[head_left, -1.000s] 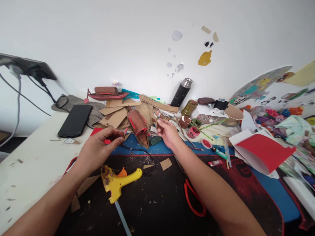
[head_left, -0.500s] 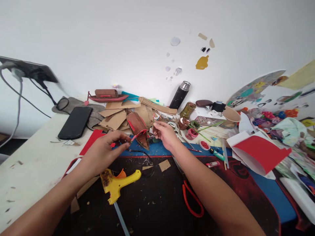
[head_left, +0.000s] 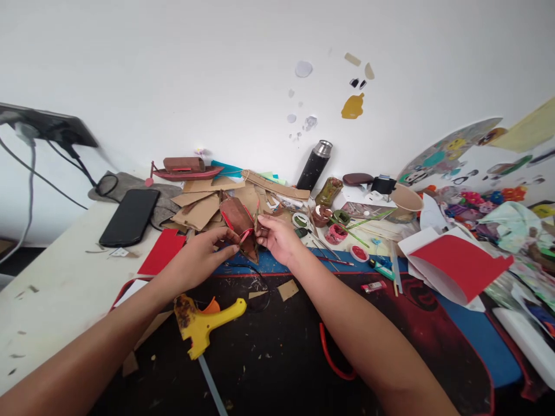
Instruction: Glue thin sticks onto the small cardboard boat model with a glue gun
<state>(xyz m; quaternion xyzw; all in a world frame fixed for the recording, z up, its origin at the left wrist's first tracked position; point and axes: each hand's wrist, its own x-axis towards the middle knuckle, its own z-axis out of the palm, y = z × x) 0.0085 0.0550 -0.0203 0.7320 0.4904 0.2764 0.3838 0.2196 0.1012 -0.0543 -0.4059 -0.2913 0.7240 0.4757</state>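
A small brown model boat [head_left: 237, 215] with a rounded canopy and red edging stands between my hands, its pointed end toward me. My left hand [head_left: 212, 251] pinches a small pinkish-red strip at the canopy's near end. My right hand [head_left: 277, 237] is closed at the boat's right side, on a thin brownish piece with a reddish tip. Its fingertips are close against the boat; whether they touch it I cannot tell. Below my left wrist lies a yellow glue gun [head_left: 208, 326] with a glue stick in its end.
Cardboard scraps [head_left: 199, 212] are piled behind the boat, with a second model boat [head_left: 188, 169] beyond. A black flask [head_left: 315, 164] and paint pots [head_left: 335, 234] stand at the back. Red-handled scissors [head_left: 332, 358] lie under my right forearm. A phone [head_left: 130, 216] lies left, red paper [head_left: 462, 268] right.
My right hand has moved left to the boat with its thin piece. My left hand has brought the pinkish-red strip right, up to the canopy end. The view has shifted slightly.
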